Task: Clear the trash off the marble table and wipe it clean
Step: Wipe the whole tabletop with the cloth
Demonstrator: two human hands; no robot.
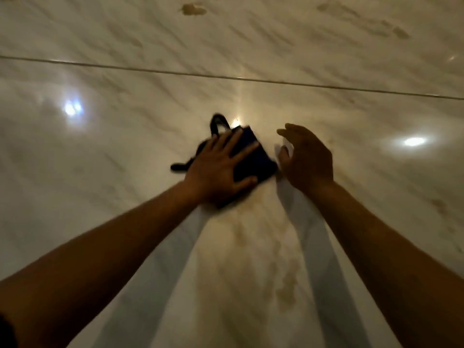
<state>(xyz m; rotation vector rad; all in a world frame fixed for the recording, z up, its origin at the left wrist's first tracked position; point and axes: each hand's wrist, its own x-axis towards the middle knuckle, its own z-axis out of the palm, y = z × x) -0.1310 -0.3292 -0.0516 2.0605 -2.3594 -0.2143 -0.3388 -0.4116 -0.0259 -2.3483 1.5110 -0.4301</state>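
Observation:
A dark blue-black cloth lies bunched on the glossy marble table, with a loop of it sticking up at the far side. My left hand presses flat on the cloth, fingers spread and straight. My right hand hovers just to the right of the cloth, fingers loosely bent, holding nothing. Brownish smears mark the marble between my forearms.
A thin seam runs across the marble beyond the hands. More brown stains sit at the far edge: one stain at the centre top and a streak at the upper right. Bright light reflections dot the surface.

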